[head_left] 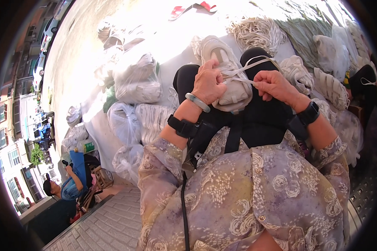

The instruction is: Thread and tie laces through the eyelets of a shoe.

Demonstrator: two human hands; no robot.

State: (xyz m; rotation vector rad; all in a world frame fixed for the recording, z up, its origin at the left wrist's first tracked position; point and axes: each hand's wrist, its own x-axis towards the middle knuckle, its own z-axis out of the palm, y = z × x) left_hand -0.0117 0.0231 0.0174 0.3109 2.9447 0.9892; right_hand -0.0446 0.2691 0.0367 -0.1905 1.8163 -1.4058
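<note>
A pale beige and white sneaker (234,95) rests across my lap between my black-clad knees, its toe end toward me. A flat white shoelace (241,80) runs over its upper, with a loop reaching out past the right knee. My left hand (207,85) lies along the shoe's left side, fingers curled and pressed on the lacing; the fingertips are partly hidden. Right of the shoe, my right hand (275,87) pinches the shoelace between thumb and forefinger and holds it taut.
Coiled white laces (257,34) lie beyond my knees. Plastic bags of pale goods (138,81) stand at the left; more white bundles (331,88) sit at the right. A seated person in blue (71,184) is far left. Another person's dark-clothed leg (363,85) shows at the right edge.
</note>
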